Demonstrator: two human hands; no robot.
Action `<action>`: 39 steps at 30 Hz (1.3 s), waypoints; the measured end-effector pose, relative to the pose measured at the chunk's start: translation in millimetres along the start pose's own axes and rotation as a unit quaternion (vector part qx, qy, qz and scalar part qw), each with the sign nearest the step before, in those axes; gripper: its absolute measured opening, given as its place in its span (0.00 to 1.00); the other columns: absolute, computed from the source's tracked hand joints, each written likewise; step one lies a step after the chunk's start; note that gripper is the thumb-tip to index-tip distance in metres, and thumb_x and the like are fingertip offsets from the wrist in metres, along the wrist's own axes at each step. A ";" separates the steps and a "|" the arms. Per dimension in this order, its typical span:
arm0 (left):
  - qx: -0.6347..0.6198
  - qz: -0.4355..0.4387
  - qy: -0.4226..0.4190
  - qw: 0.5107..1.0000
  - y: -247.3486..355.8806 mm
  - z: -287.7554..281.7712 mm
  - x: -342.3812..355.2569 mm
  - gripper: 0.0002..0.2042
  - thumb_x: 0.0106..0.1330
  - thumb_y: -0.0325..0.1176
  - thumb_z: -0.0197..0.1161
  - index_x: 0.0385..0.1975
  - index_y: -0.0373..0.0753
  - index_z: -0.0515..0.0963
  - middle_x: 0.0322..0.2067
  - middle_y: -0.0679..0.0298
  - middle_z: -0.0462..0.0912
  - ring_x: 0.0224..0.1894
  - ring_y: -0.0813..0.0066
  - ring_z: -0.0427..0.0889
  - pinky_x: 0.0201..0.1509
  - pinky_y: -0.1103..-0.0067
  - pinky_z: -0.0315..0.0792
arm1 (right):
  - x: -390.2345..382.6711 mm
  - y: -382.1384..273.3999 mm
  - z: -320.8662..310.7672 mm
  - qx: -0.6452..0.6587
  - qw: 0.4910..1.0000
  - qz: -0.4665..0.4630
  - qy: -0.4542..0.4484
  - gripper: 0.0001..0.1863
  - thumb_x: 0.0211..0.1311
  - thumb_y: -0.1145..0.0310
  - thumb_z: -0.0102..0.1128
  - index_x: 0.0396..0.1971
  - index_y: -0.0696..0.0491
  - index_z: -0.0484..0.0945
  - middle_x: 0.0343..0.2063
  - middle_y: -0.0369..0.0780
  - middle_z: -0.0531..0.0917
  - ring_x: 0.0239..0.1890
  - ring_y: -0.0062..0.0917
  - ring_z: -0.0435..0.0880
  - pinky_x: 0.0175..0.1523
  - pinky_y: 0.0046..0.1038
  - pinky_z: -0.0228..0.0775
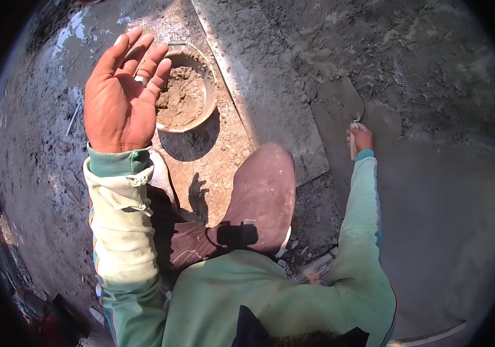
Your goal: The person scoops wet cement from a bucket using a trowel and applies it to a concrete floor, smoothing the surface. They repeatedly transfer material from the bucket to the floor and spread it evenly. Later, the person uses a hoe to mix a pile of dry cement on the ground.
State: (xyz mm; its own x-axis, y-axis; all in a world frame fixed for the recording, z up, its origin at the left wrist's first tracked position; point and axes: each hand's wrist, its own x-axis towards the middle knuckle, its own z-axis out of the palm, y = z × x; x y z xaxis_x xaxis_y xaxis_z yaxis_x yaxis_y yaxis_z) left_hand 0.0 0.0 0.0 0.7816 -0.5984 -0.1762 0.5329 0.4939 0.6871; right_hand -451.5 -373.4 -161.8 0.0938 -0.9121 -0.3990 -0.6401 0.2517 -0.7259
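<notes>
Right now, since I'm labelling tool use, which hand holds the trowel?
The right hand, closed around the handle of the trowel; the left hand is open and empty, palm showing.

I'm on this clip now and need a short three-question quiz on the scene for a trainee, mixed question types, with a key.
1. Seen in the picture, where is the trowel relative to the bucket?
(a) to its left
(b) to its right
(c) inside it

2. True or false: the person's right hand is empty.

3. How is the person's left hand posed?

Key:
1. b
2. False; it grips the trowel's handle.
3. Open, with the palm showing to the camera.
</notes>
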 end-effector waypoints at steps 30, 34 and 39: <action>-0.079 -0.062 -0.125 0.987 49.5 -19.1 -24.7 0.28 0.74 0.34 0.50 0.68 0.28 0.51 0.70 0.41 0.50 0.69 0.53 0.59 0.68 0.67 0.66 | 125.1 197.5 109.2 -0.291 0.932 -0.162 0.142 0.16 0.63 0.62 0.59 0.47 0.52 0.78 0.27 0.38 0.81 0.23 0.30 0.82 0.26 0.36 0.75; -0.016 -0.057 -0.084 0.995 58.4 -18.5 -37.0 0.28 0.74 0.34 0.49 0.69 0.28 0.49 0.70 0.41 0.48 0.69 0.52 0.59 0.69 0.67 0.64 | 100.3 152.2 172.0 -0.103 0.994 0.038 0.008 0.13 0.63 0.61 0.60 0.43 0.52 0.80 0.25 0.38 0.80 0.19 0.29 0.80 0.22 0.36 0.71; -0.040 -0.072 -0.102 0.991 53.7 -14.0 -34.0 0.29 0.74 0.34 0.49 0.68 0.27 0.49 0.69 0.38 0.47 0.69 0.51 0.60 0.69 0.67 0.65 | 63.4 158.3 118.4 -0.106 0.993 0.037 0.028 0.13 0.63 0.61 0.58 0.38 0.55 0.80 0.22 0.39 0.80 0.19 0.27 0.80 0.21 0.32 0.71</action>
State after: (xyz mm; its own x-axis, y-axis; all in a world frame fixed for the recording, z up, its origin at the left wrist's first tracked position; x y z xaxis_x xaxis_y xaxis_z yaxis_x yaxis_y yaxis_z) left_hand 6.6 55.7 33.0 0.6188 -0.7768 -0.1169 0.6639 0.4376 0.6064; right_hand -456.6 -353.1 -368.3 0.0024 -0.9115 -0.4114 -0.7899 0.2506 -0.5597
